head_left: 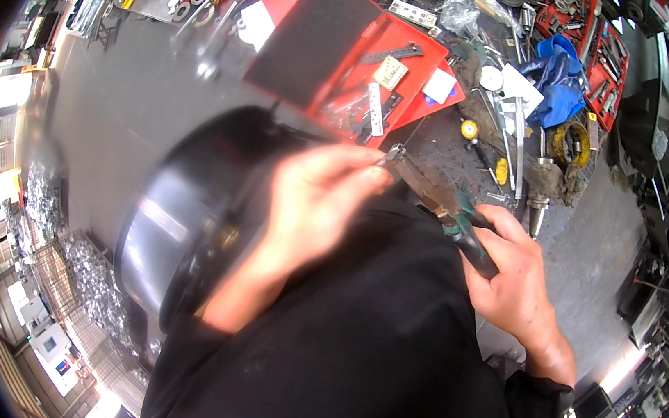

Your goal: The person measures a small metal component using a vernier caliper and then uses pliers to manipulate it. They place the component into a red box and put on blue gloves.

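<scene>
My right hand [509, 270] is wrapped round the green-and-black handles of a pair of pliers [464, 234]. Their brownish metal head points up and to the left, toward my other hand. My left hand [316, 190], blurred by motion, has thumb and forefinger pinched together at a small metal piece [394, 153] by the tip of the pliers. How the jaws sit on that piece is too small to make out. Both hands are in front of my black clothing, close to the near edge of a cluttered workbench.
A red case [419, 41] with a dark lid lies open beyond my hands, holding small parts. Right of it are a dial gauge [469, 129], calipers [519, 139], a blue cloth [558, 90] and a yellow tape ring [573, 145]. A glossy black curved object [176, 224] stands beside my left arm.
</scene>
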`<state>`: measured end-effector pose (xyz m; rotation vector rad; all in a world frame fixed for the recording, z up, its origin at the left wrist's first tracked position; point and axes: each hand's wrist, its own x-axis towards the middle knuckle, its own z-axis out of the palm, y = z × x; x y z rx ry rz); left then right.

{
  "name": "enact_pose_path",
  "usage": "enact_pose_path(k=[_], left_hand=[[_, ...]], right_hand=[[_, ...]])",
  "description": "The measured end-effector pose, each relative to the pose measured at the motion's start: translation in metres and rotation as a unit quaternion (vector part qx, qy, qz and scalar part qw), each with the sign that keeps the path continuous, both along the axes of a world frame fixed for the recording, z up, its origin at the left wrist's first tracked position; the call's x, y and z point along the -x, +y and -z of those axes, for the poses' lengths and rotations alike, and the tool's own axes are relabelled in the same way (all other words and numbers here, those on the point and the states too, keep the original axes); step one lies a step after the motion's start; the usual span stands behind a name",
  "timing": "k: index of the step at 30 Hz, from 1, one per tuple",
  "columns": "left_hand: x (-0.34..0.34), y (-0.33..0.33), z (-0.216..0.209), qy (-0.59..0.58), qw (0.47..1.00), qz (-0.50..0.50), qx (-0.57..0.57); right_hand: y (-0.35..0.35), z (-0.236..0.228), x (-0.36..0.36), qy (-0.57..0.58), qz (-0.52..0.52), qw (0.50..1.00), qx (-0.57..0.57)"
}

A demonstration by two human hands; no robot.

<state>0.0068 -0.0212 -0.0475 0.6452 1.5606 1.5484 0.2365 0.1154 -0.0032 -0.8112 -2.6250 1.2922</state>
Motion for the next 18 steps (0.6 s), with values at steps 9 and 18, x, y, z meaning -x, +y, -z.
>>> enact_pose_path(k=[9, 18], left_hand=[[0.013, -0.005, 0.003, 0.052, 0.993, -0.054, 0.087], [-0.003, 0.002, 0.003, 0.025, 0.997, 0.024, 0.063]], right_hand=[[0.028, 0.074, -0.038, -0.066, 0.031, 0.981, 0.180], [0.017, 0.212, -0.025, -0.111, 0.128, 0.962, -0.216]])
